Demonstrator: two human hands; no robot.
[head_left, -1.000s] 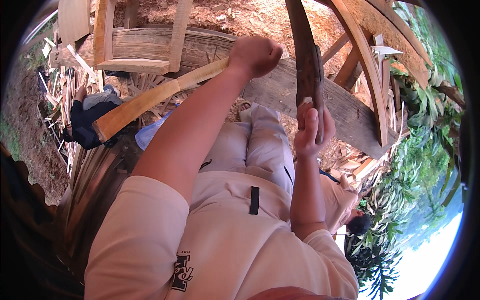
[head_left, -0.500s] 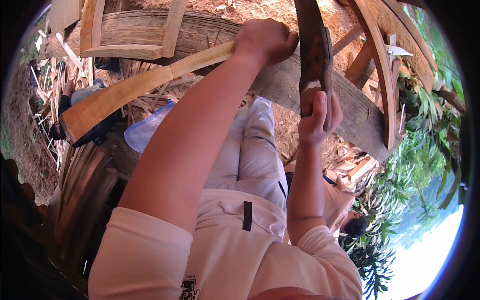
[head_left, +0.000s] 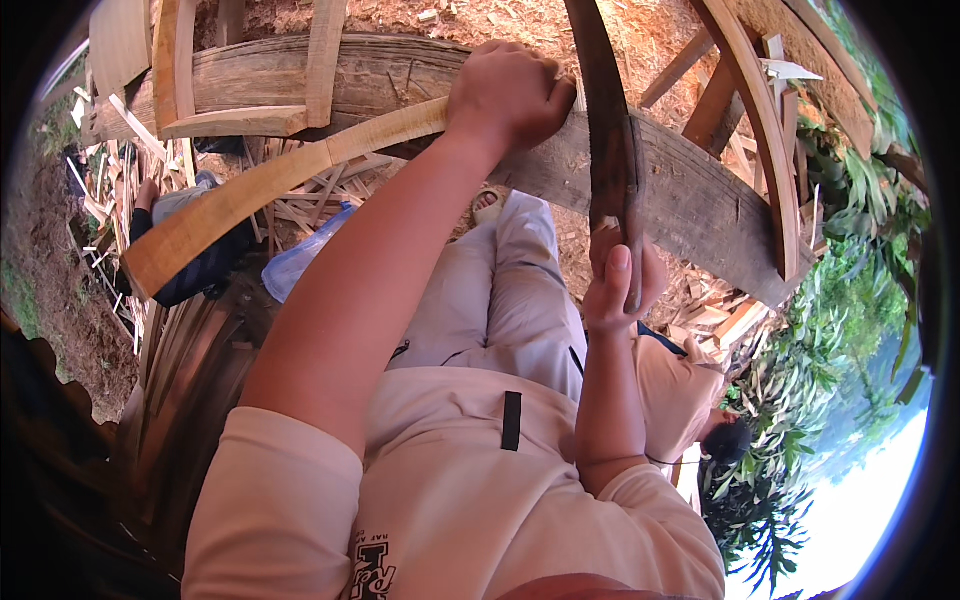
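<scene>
My left hand point(head_left: 510, 95) is closed around the far end of a curved piece of wood point(head_left: 235, 195). The piece stretches left and toward me from my fist, pale and smooth, with its wide end over the litter at the left. Under that fist lies a thick weathered beam point(head_left: 560, 165). My right hand point(head_left: 628, 280) grips the handle of a handsaw point(head_left: 608, 130), whose dark blade points away from me, just right of my left fist. The blade's toothed edge faces left. Whether the teeth touch the curved wood is hidden by my left hand.
Wooden slats point(head_left: 325, 60) stand on the beam at the upper left. A bent wooden piece point(head_left: 760, 130) leans across its right end. Offcuts and sawdust point(head_left: 455, 18) cover the ground. A clear plastic bag point(head_left: 300, 255) lies left of my legs. Other people sit nearby, left and right.
My right hand has drawn the saw back toward my body. My left hand stays closed on the curved wood; the whole view has shifted slightly.
</scene>
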